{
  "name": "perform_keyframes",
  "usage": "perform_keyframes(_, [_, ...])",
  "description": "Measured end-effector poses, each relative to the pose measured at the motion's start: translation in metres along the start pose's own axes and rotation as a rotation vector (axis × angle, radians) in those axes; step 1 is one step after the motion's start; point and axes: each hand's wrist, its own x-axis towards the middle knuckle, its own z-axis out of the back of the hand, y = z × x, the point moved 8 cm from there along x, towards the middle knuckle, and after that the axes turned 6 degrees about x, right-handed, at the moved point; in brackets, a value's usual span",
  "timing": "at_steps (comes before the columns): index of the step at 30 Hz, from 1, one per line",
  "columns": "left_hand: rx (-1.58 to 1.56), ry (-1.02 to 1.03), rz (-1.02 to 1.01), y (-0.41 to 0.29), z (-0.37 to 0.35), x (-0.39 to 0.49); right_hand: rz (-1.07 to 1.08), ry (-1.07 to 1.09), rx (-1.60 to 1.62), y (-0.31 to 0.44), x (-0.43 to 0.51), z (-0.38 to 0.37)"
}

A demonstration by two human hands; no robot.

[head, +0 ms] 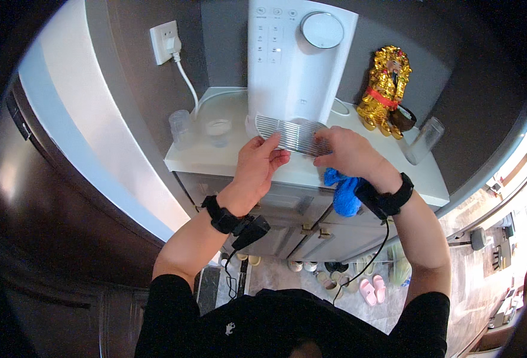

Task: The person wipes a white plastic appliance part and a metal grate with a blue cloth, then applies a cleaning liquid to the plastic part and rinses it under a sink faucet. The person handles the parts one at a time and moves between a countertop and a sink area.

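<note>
A slatted metal drip-tray grille [295, 135] is held level at the foot of a white countertop water dispenser [285, 85]. My left hand [259, 165] pinches its front left edge between thumb and fingers. On the other side, my right hand [346, 150] grips the right end, covering part of the slats. Whether the grille touches the dispenser's base cannot be made out. Below my right wrist, a blue cloth [346, 197] hangs over the front edge of the white countertop [209, 163].
Left of the dispenser stand a clear cup [180, 127] and a low clear container [218, 131]. A gold figurine [385, 91], a dark bowl [403, 118] and a clear glass [424, 141] are at right. A white plug [172, 46] sits in the wall socket. Pink slippers [373, 290] lie below.
</note>
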Motion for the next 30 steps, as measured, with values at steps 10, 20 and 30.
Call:
perform_keyframes(10, [0.593,-0.162,-0.31,-0.024,0.029,-0.019,0.005,0.082,0.02,-0.013,0.042,0.0])
perform_keyframes(20, [1.521,-0.117,-1.113,-0.049,0.005,-0.05,-0.131,0.17,0.198,-0.052,0.011,0.028])
perform_keyframes(30, [1.662,-0.022,-1.099,-0.029,-0.024,-0.019,-0.312,0.149,0.115,-0.141,-0.036,0.016])
